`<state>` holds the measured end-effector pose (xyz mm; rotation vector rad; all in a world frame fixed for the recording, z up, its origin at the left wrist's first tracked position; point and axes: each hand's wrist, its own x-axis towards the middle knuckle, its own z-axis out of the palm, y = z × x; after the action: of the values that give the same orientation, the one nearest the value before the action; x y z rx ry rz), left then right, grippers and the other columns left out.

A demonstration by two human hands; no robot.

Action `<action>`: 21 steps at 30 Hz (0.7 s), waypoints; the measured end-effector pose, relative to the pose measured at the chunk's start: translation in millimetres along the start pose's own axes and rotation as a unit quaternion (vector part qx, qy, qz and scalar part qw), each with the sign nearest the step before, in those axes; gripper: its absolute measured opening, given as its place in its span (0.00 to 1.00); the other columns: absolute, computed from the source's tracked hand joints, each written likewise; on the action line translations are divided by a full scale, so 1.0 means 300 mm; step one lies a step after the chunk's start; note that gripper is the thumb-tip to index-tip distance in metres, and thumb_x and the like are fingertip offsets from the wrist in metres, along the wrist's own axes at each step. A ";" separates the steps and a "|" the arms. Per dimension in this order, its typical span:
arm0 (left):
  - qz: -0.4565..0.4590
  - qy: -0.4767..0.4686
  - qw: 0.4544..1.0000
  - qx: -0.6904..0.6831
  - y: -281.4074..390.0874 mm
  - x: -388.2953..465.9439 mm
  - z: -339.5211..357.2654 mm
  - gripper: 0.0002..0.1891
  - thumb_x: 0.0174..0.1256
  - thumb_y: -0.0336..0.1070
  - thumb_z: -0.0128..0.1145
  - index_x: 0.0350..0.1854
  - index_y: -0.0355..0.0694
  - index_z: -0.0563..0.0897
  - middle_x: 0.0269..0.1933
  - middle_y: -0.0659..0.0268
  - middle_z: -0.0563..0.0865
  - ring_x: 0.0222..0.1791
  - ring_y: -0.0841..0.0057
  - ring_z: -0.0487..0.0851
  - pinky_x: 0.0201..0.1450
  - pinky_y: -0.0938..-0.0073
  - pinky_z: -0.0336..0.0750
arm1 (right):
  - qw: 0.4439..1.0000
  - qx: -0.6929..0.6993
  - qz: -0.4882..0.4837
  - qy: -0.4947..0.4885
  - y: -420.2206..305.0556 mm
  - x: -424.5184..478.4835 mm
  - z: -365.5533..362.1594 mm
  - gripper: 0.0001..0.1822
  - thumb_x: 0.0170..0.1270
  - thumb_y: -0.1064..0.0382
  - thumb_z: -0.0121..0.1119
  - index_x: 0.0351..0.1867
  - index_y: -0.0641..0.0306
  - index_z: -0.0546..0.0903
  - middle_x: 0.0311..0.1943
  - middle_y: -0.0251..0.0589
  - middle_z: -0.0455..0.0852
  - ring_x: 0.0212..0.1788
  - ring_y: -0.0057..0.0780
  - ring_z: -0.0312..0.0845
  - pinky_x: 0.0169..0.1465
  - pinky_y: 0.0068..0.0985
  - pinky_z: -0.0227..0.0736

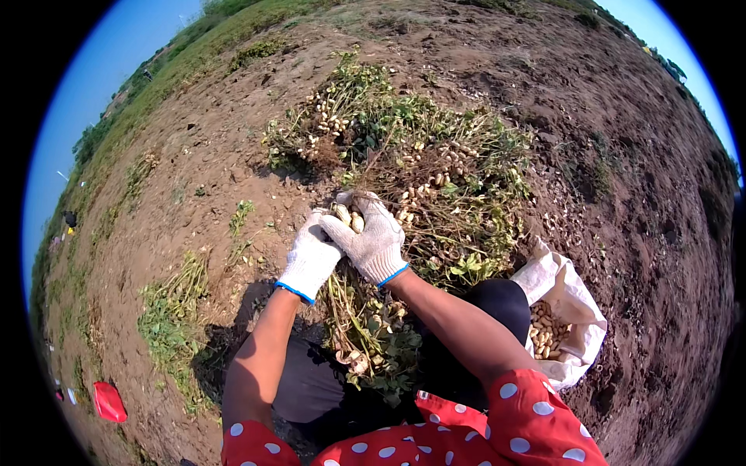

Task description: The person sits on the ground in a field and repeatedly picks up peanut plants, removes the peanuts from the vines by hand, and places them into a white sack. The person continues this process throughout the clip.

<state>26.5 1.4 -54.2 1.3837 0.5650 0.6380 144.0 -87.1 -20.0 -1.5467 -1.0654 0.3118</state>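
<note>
My left hand (313, 253) and my right hand (373, 233), both in white knit gloves with blue cuffs, meet in front of me. Pale peanut pods (351, 219) show between them, with the right thumb lying across toward the left glove. Both hands close around the root end of a peanut plant (373, 332); its stems and leaves trail down between my legs. Some left fingers are hidden behind the right hand. Just beyond the right hand lies a heap of uprooted peanut plants (431, 134), with roots and pods exposed.
By my right knee, an open white woven sack (574, 291) holds many loose peanut pods (546, 332). Pulled greenery (172, 326) lies on the soil at left. A red bag-like item (109, 402) rests farther left. Bare brown soil (647, 291) stretches to the right.
</note>
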 end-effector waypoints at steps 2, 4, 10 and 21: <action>-0.013 0.050 0.985 0.163 0.061 -0.007 0.066 0.26 0.60 0.26 0.70 0.62 0.38 0.76 0.57 0.62 0.85 0.57 0.72 0.83 0.63 0.70 0.77 | 0.999 -0.034 -0.030 -0.003 0.025 0.024 -0.024 0.25 0.63 0.38 0.65 0.41 0.61 0.85 0.36 0.50 0.87 0.38 0.47 0.86 0.41 0.38 0.79; -0.009 0.037 0.979 0.201 0.081 -0.017 0.062 0.24 0.60 0.25 0.68 0.60 0.38 0.78 0.57 0.64 0.85 0.57 0.74 0.82 0.64 0.70 0.75 | 0.996 -0.052 -0.063 -0.037 0.033 0.046 -0.038 0.24 0.65 0.38 0.63 0.40 0.59 0.85 0.38 0.51 0.88 0.39 0.48 0.86 0.41 0.39 0.80; -0.061 -0.083 0.989 0.109 0.090 -0.019 0.002 0.20 0.62 0.27 0.67 0.58 0.39 0.82 0.58 0.66 0.85 0.56 0.75 0.82 0.65 0.69 0.74 | 0.953 -0.195 -0.084 -0.215 -0.014 0.132 -0.136 0.28 0.65 0.33 0.58 0.30 0.59 0.85 0.23 0.52 0.86 0.30 0.54 0.85 0.37 0.43 0.81; -0.162 0.112 0.969 0.151 0.058 0.025 -0.217 0.36 0.64 0.38 0.71 0.71 0.27 0.70 0.62 0.55 0.84 0.61 0.72 0.82 0.66 0.66 0.75 | 0.893 -0.289 0.220 -0.264 0.240 0.069 -0.831 0.20 0.65 0.47 0.64 0.32 0.64 0.85 0.16 0.42 0.83 0.15 0.31 0.78 0.22 0.29 0.76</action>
<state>-15.1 53.9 -43.9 1.4655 1.0804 0.4569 363.5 -226.1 -4.1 -2.3318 -1.2837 0.8196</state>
